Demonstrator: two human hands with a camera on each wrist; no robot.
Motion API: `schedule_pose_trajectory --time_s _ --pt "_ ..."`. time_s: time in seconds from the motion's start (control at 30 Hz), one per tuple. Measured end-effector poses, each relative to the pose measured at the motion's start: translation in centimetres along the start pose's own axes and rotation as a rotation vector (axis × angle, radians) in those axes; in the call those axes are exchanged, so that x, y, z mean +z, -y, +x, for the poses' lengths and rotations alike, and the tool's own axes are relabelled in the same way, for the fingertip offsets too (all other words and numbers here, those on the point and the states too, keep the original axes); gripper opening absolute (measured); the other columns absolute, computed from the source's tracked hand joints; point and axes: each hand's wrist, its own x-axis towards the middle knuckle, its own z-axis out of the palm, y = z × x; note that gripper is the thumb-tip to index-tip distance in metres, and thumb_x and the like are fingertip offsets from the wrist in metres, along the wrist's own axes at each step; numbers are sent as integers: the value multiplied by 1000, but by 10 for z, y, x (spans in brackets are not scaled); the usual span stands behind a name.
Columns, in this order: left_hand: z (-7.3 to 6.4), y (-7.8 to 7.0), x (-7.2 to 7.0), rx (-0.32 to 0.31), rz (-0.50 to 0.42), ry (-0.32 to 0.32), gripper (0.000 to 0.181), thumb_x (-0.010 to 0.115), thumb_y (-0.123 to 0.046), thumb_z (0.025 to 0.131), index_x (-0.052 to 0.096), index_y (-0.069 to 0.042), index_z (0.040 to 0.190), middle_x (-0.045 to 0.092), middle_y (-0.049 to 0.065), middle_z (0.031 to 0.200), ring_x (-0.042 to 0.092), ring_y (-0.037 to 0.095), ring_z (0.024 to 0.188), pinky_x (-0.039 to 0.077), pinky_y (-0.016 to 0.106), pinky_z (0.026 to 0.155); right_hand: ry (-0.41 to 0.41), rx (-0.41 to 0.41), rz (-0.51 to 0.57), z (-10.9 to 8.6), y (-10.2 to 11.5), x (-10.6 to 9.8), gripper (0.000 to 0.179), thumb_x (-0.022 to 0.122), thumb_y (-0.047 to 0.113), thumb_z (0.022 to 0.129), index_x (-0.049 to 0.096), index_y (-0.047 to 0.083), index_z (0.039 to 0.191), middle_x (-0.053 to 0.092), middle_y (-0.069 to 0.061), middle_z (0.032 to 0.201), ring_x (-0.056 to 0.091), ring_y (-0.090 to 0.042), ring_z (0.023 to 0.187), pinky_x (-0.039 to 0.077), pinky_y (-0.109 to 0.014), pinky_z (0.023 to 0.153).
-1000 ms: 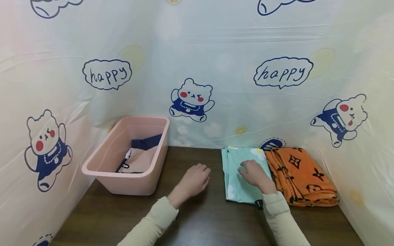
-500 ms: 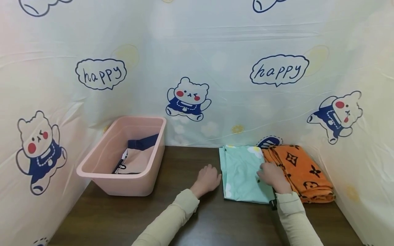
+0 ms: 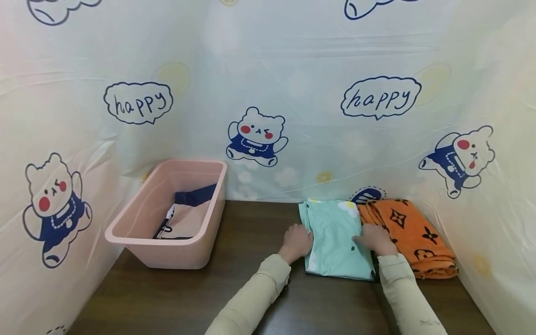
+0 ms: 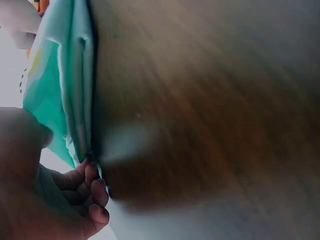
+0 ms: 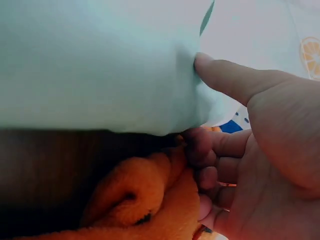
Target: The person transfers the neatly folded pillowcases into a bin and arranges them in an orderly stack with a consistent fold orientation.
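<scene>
A folded mint-green cloth (image 3: 335, 246) with white flower prints lies on the brown table. My left hand (image 3: 298, 243) grips its left side; in the left wrist view the fingers (image 4: 90, 200) curl in at the bottom of the layered edge, with the thumb over the top. At the opposite side my right hand (image 3: 376, 238) holds the cloth, thumb on its upper face and fingers (image 5: 200, 150) bent in at the lower edge. Those fingers come right against a folded orange cloth (image 3: 423, 232) with black motifs, close beside the mint one.
A pink plastic bin (image 3: 167, 253) stands at the left, holding folded clothing (image 3: 194, 195) in navy and pale pink. The dark brown table (image 3: 251, 279) is bounded at the back and sides by a pale printed curtain (image 3: 318, 60).
My left hand has moved right from the bare table to the mint-green cloth's left edge and grips it. My right hand has slid from the cloth's top to its right edge.
</scene>
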Motion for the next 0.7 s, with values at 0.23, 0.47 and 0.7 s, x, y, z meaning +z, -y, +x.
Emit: schedule_pose_trajectory --time_s 0.23,0.47,0.7 --pt "1 -1 -4 -52 -183 52 67 29 -52 109 51 -11 60 53 9 64 56 24 60 44 34 56 65 45 29 6 1 4 28 62 20 99 48 4 81 38 -5 70 44 -23 65 32 -34 65" --pt "-5 1 -9 0 -161 121 51 49 -30 106 45 -13 59 42 2 57 44 17 51 38 30 49 131 1 46 5 10 10 25 57 14 99 46 6 78 37 -3 67 42 -19 61 34 -30 61" --pt "-17 1 -20 22 -114 181 44 50 -17 101 41 -13 58 36 1 57 38 15 52 36 30 48 111 -26 32 -4 16 11 45 63 21 99 52 -15 124 62 -24 102 60 -30 87 49 -42 77"
